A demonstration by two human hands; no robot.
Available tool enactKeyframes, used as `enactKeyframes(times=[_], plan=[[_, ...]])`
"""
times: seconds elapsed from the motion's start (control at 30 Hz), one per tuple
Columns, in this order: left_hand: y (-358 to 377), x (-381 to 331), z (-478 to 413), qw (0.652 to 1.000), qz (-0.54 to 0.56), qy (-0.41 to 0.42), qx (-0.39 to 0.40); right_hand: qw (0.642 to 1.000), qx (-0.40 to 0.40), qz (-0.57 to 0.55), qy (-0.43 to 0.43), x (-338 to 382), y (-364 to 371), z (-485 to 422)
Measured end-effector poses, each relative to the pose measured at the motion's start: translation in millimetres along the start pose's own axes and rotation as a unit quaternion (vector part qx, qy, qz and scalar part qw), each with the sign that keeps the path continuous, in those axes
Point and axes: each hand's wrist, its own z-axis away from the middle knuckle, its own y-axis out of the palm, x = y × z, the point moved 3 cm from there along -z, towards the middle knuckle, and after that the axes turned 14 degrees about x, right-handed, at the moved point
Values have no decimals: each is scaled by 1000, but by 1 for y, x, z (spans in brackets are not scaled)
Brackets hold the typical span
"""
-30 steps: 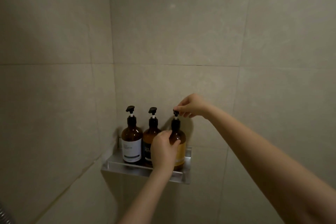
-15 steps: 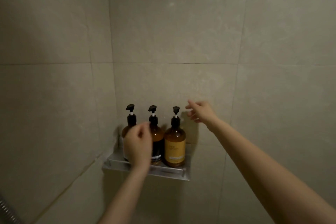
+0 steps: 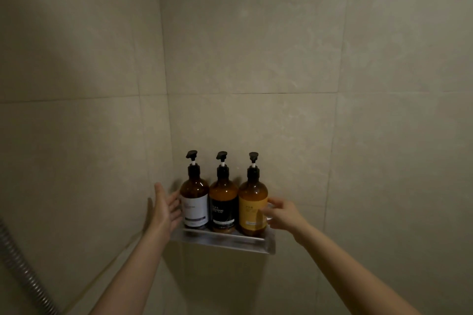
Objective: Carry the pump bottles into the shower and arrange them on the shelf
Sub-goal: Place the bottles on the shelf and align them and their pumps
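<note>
- hands on either side of the row, then. what are they up to?
- left hand (image 3: 165, 210) is spread flat with the fingers straight, palm turned toward the white-label bottle (image 3: 194, 202) and just beside it. right hand (image 3: 281, 215) hangs loose, fingers lightly bent toward the side of the yellow-label bottle (image 3: 253, 208). neither is wrapped round anything, so both look released. whether any fingertip actually meets the glass, i cannot tell.
- and the bottles themselves?
- all three stand upright on the shelf (image 3: 230, 241), shoulder to shoulder. the white label sits nearest the corner of the tiled wall (image 3: 256, 59), the black-label bottle (image 3: 223, 206) is in the middle, and the yellow one is at the open end. labels face outward, and the pump heads look turned much the same way.
- why bracket them like that?
- my guess is that a hand at each end can nudge the row together and keep it square behind the shelf's front lip. these are tall bottles on a narrow ledge, so a push from one side alone could topple the far one.
- so how far along is it?
- nearly finished, i'd judge. the bottles are in the shower and lined up, with only a last straightening touch possible.
- anything in the way?
- a shower hose (image 3: 20, 263) runs down at the lower left, well apart from the shelf.
</note>
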Motion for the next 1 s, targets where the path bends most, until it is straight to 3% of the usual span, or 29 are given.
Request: enactKeyframes(times=[0.27,0.57,1.0], plan=[[5,4,1,1000,12,19,13,996,-63,62,-9,-6,9,-2],[7,6,1,999,29,33,3,995,-78,61,-23,-8,11,2],[12,3,0,1000,-7,24,0,996,-31,88,-14,-10,6,-1]])
